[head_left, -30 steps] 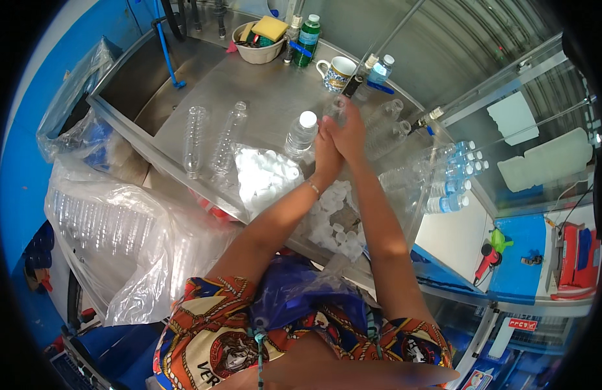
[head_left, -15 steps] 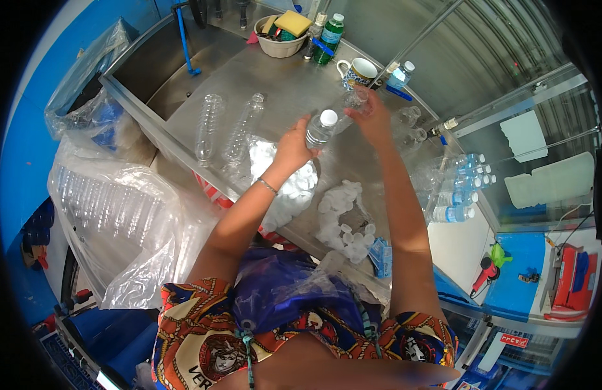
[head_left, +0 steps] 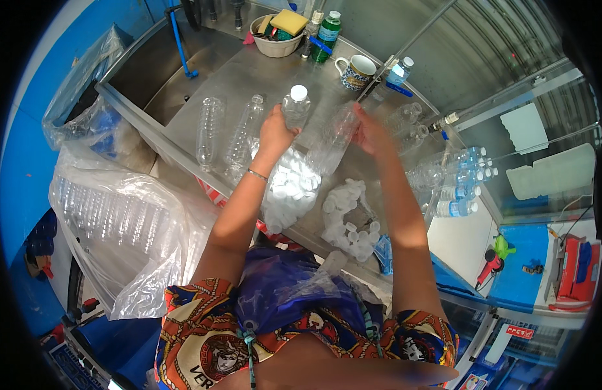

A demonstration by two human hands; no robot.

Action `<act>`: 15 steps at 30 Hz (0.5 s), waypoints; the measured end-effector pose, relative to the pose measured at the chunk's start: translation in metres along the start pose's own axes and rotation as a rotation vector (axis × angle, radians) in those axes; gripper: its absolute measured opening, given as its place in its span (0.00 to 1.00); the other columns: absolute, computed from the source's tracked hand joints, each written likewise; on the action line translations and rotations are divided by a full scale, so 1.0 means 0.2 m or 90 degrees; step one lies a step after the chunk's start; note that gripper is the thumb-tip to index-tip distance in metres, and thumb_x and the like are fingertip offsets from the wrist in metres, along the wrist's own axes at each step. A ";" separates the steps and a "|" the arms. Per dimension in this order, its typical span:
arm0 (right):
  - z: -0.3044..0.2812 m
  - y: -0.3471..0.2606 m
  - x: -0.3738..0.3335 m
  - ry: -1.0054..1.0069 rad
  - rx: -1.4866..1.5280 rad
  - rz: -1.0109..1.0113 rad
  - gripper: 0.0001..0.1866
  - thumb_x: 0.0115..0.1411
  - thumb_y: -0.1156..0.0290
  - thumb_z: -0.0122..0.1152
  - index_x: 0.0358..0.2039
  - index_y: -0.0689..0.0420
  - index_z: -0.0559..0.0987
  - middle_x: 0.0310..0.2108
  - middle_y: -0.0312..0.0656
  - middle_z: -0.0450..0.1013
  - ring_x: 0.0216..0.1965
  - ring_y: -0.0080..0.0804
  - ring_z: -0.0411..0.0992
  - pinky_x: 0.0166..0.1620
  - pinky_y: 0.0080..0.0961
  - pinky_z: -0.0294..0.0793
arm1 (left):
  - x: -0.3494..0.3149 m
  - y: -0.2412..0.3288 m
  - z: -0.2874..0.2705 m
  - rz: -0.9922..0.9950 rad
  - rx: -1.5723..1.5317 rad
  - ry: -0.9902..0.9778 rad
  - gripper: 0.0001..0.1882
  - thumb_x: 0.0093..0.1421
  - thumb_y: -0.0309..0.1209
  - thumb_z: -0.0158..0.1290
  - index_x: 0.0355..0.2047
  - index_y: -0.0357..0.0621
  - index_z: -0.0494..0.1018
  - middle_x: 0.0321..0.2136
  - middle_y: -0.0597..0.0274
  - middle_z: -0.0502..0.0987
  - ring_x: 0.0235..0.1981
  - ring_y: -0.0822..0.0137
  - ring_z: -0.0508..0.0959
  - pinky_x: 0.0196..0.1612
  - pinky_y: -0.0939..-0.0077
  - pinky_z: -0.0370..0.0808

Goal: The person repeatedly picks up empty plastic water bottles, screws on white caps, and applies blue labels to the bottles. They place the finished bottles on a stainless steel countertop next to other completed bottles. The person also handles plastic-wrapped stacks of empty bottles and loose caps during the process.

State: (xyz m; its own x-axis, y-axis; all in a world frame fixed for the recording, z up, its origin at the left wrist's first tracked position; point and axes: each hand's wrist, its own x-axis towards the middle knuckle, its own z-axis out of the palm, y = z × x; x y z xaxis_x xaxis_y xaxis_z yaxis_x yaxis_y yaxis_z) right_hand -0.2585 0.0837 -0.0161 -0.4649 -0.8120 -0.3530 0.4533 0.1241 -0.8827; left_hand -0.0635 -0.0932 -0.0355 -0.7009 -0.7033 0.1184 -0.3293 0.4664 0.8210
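Note:
My left hand (head_left: pixel 276 134) is closed round a clear plastic bottle with a white cap (head_left: pixel 299 93), held upright over the steel counter. Between the fingers of my right hand (head_left: pixel 369 130) is a second clear bottle (head_left: pixel 332 140), tilted and smeared by motion; whether it has a cap I cannot tell. Left of my left hand, two clear uncapped bottles (head_left: pixel 210 133) lie on the steel. Below it sits a clear bag of white caps (head_left: pixel 289 188). A second heap of whitish caps (head_left: pixel 345 214) lies between my forearms, with a few translucent cups or caps at its near end.
Several filled bottles with white caps (head_left: pixel 460 192) stand at the right, near a few clear uncapped bottles (head_left: pixel 411 127). At the back are a mug (head_left: pixel 358 71), a green bottle (head_left: pixel 327 36) and a basin with sponges (head_left: pixel 278 47). A sink (head_left: pixel 151 78) and a large bag of bottles (head_left: pixel 112 214) are leftward.
My left hand has moved left and slightly back with the capped bottle. The bottle in my right hand has swung nearer to me, its lower end over the steel beside the cap bag.

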 end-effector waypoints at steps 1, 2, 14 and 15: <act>0.00 0.07 0.01 0.010 0.094 0.039 0.30 0.59 0.46 0.59 0.49 0.59 0.74 0.44 0.44 0.76 0.43 0.40 0.77 0.43 0.37 0.80 | 0.00 0.00 0.00 0.011 -0.010 0.005 0.37 0.43 0.28 0.68 0.51 0.34 0.62 0.45 0.41 0.73 0.47 0.42 0.75 0.48 0.58 0.72; 0.00 0.13 0.02 0.021 0.190 0.107 0.31 0.60 0.43 0.57 0.49 0.60 0.74 0.43 0.45 0.77 0.43 0.43 0.77 0.41 0.39 0.82 | -0.01 -0.01 0.00 0.030 -0.011 0.010 0.37 0.43 0.28 0.68 0.51 0.35 0.62 0.45 0.41 0.73 0.47 0.42 0.75 0.49 0.58 0.72; 0.12 -0.21 -0.29 0.164 -0.294 -0.043 0.31 0.58 0.44 0.61 0.47 0.62 0.75 0.37 0.47 0.78 0.35 0.35 0.78 0.37 0.29 0.78 | 0.01 -0.02 0.09 0.044 -0.091 0.076 0.35 0.41 0.31 0.69 0.48 0.38 0.64 0.40 0.44 0.76 0.42 0.46 0.78 0.43 0.60 0.75; 0.14 -0.22 -0.28 0.199 -0.452 -0.082 0.31 0.56 0.46 0.63 0.48 0.61 0.75 0.37 0.46 0.78 0.36 0.35 0.78 0.37 0.29 0.77 | 0.01 -0.01 0.08 0.047 -0.089 0.074 0.34 0.41 0.31 0.69 0.47 0.38 0.65 0.39 0.44 0.76 0.41 0.46 0.78 0.42 0.60 0.75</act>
State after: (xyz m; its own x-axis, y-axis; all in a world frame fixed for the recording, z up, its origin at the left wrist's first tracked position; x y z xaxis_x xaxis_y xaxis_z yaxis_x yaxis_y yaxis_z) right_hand -0.2304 0.1079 0.0511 -0.7205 -0.6600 -0.2127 -0.1638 0.4601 -0.8726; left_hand -0.0749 -0.0876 -0.0465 -0.6392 -0.7311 0.2384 -0.1828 0.4456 0.8764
